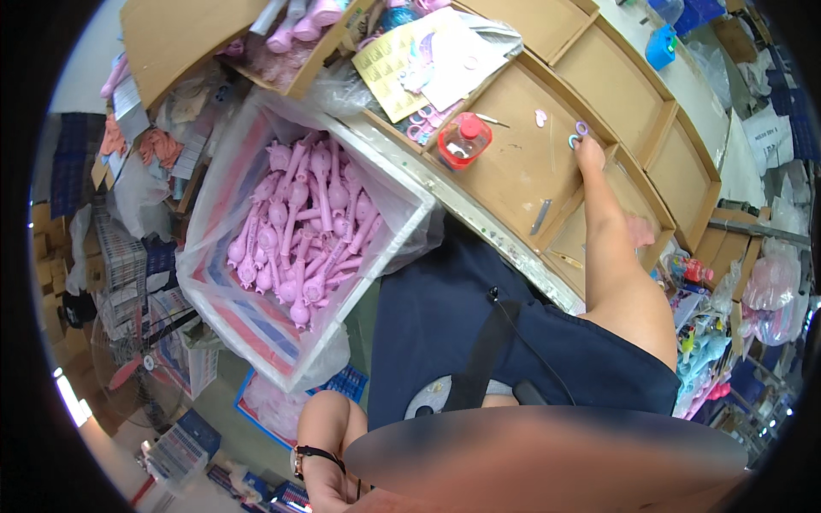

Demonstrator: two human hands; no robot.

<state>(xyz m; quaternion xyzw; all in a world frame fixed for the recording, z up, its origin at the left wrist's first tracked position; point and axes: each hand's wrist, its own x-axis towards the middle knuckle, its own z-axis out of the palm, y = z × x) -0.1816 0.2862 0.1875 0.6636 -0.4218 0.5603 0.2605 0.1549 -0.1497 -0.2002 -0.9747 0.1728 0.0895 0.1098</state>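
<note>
My right arm reaches across the cardboard tray [522, 103] on the bench. At its end my right hand [589, 156] is closed at what look like small scissors [581, 128], showing one purple and one teal ring; any blades are hidden. Just left of the hand lie small pale pink pieces [540, 118]. My left hand [329, 496] is low at the lower edge, below a dark wristband, and its fingers are hidden. A clear jar with a red lid [466, 141] stands in the tray's left part.
A lined crate [402, 224] full of pink long-handled plastic parts [299, 214] stands left of me. Printed sheets [406, 68] and pink-handled scissors [419, 128] lie by the tray. A metal strip [540, 216] rests near its front edge. A fan [147, 363] stands further left.
</note>
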